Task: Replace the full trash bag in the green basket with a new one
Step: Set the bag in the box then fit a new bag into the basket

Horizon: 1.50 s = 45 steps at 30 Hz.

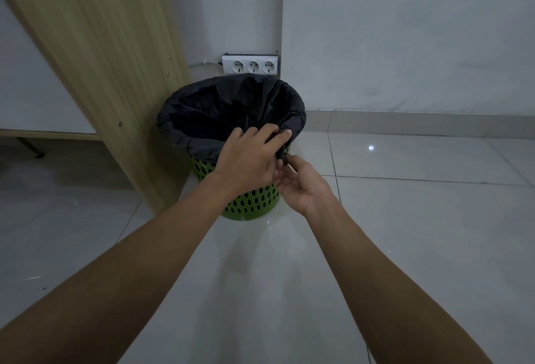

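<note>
1. The green basket [249, 204] stands on the tiled floor [405, 233], just beside a wooden panel [101, 59] and in front of a white wall with a three-socket strip [250, 66].
2. A black bag [225, 109] lines the basket, its edge folded over the rim all the way round.
3. The left hand [249, 158] rests on the near rim, fingers loosely spread over the bag's fold.
4. The right hand [301, 187], just below and touching the left, pinches a small gathered bit of the bag at the rim between thumb and fingertips.
</note>
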Tool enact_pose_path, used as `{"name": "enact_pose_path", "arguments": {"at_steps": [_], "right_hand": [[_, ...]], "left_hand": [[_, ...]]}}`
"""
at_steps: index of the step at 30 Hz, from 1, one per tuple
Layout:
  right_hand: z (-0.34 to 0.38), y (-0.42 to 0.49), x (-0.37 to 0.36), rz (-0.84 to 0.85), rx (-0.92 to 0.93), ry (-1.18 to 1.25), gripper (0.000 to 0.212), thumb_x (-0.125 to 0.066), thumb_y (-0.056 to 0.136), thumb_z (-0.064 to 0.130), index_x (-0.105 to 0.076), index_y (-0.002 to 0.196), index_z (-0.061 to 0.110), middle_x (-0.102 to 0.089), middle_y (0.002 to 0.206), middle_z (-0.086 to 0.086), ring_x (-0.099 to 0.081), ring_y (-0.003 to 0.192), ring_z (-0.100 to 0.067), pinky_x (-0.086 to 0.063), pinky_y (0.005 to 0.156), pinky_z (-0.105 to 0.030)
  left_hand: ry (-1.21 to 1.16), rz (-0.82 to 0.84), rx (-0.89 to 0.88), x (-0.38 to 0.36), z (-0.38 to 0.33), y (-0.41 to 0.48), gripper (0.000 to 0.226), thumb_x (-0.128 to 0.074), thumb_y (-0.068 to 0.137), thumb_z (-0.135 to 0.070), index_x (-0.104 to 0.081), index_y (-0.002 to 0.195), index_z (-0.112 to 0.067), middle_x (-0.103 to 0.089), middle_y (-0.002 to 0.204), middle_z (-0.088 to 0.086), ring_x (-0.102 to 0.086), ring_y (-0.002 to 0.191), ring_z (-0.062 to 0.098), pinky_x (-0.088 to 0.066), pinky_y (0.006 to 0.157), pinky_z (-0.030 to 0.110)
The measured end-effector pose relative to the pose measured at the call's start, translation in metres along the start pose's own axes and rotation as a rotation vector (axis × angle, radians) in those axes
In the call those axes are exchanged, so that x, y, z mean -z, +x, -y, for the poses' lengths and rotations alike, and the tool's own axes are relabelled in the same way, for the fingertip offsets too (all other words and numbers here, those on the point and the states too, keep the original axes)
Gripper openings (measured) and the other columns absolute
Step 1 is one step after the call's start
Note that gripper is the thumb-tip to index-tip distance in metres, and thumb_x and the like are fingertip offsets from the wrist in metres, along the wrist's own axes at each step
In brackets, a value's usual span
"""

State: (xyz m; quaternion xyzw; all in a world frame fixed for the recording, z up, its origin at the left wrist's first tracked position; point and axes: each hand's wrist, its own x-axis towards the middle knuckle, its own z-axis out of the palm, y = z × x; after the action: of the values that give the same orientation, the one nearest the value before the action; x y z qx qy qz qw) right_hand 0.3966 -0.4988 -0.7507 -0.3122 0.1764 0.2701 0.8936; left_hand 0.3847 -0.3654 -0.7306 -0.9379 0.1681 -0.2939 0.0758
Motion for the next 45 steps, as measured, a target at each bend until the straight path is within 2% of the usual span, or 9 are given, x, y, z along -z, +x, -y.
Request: {"name": "enact_pose_path", "arguments": {"at_steps": [4, 7, 14, 21, 26, 32, 36, 40, 45], "right_hand": [[-0.001, 0.002, 0.001, -0.031, -0.039, -0.04, 0.01, -0.059, 0.097, 0.013, -0.064, 0.103, 0.007, -0.065, 0.069, -0.001, -0.06, 0.058, -0.007, -0.047, 0.062, -0.022], [0.0, 0.002, 0.003, -0.052, -0.057, -0.084, 0.007, -0.061, 0.095, 0.015, -0.064, 0.097, 0.01, -0.065, 0.064, 0.002, -0.057, 0.055, -0.005, -0.043, 0.06, -0.02], [0.004, -0.002, 0.005, -0.054, -0.043, -0.148, 0.006, -0.061, 0.092, 0.014, -0.065, 0.088, 0.011, -0.064, 0.067, 0.003, -0.051, 0.055, -0.005, -0.04, 0.06, -0.021], [-0.005, 0.0, 0.021, -0.014, 0.607, -0.571, 0.02, -0.072, 0.089, 0.005, -0.07, 0.108, 0.009, -0.074, 0.101, -0.008, -0.07, 0.091, -0.016, -0.058, 0.086, -0.031], [-0.009, 0.006, 0.024, -0.043, 0.616, -0.52, 0.016, -0.067, 0.092, 0.001, -0.075, 0.104, 0.009, -0.076, 0.097, -0.007, -0.07, 0.091, -0.019, -0.058, 0.09, -0.032], [-0.005, 0.01, 0.033, -0.022, 0.724, -0.809, 0.015, -0.061, 0.096, 0.004, -0.074, 0.102, 0.01, -0.075, 0.088, 0.002, -0.069, 0.079, -0.011, -0.056, 0.078, -0.024], [0.001, 0.012, 0.039, -0.041, 0.823, -0.967, 0.013, -0.067, 0.092, 0.004, -0.078, 0.095, 0.01, -0.076, 0.093, -0.003, -0.069, 0.083, -0.023, -0.058, 0.078, -0.028], [0.004, 0.014, 0.043, -0.06, 0.883, -1.045, 0.02, -0.066, 0.093, 0.005, -0.075, 0.09, 0.023, -0.073, 0.093, 0.003, -0.061, 0.077, 0.0, -0.049, 0.074, -0.014], [0.008, 0.015, 0.041, -0.037, 0.955, -1.217, 0.02, -0.058, 0.096, -0.001, -0.074, 0.096, 0.011, -0.068, 0.098, -0.005, -0.06, 0.086, -0.004, -0.043, 0.076, -0.005]], "left_hand": [[0.108, -0.152, -0.044, 0.007, -0.005, -0.008, 0.046, -0.048, 0.086, -0.026, -0.058, 0.131, -0.023, -0.042, 0.151, 0.01, -0.048, 0.12, 0.03, -0.036, 0.087, 0.046], [0.141, -0.205, -0.086, -0.001, -0.006, -0.015, 0.022, -0.055, 0.089, -0.017, -0.067, 0.107, -0.024, -0.049, 0.146, 0.004, -0.044, 0.123, 0.025, -0.033, 0.091, 0.043], [0.221, -0.193, -0.092, -0.01, -0.007, -0.008, 0.014, -0.059, 0.09, -0.02, -0.071, 0.09, -0.027, -0.049, 0.147, 0.001, -0.047, 0.125, 0.025, -0.029, 0.093, 0.044], [0.185, -0.112, -0.038, -0.009, -0.005, -0.003, 0.009, -0.061, 0.089, -0.021, -0.069, 0.094, -0.022, -0.045, 0.149, 0.004, -0.041, 0.129, 0.028, -0.03, 0.093, 0.045], [0.12, -0.074, -0.038, -0.008, -0.004, -0.001, 0.013, -0.059, 0.091, -0.022, -0.071, 0.095, -0.021, -0.051, 0.142, 0.004, -0.047, 0.123, 0.028, -0.033, 0.089, 0.044], [-0.125, -0.039, -0.061, 0.013, 0.003, 0.001, 0.031, -0.063, 0.076, -0.015, -0.064, 0.107, -0.017, -0.049, 0.138, 0.009, -0.043, 0.124, 0.03, -0.035, 0.093, 0.041], [-0.609, -0.315, 0.355, 0.02, -0.046, -0.035, 0.016, -0.062, 0.076, -0.001, -0.052, 0.086, -0.009, -0.052, 0.089, 0.002, -0.048, 0.081, 0.02, -0.038, 0.071, 0.032], [-1.493, 0.005, 1.251, 0.005, -0.065, -0.038, 0.006, -0.061, 0.095, -0.012, -0.063, 0.098, -0.016, -0.063, 0.091, 0.001, -0.055, 0.081, 0.012, -0.046, 0.067, 0.021], [-1.844, -0.079, 1.358, -0.013, -0.05, -0.021, 0.01, -0.061, 0.095, -0.008, -0.069, 0.092, -0.013, -0.071, 0.087, 0.0, -0.063, 0.086, 0.013, -0.046, 0.074, 0.028]]}}
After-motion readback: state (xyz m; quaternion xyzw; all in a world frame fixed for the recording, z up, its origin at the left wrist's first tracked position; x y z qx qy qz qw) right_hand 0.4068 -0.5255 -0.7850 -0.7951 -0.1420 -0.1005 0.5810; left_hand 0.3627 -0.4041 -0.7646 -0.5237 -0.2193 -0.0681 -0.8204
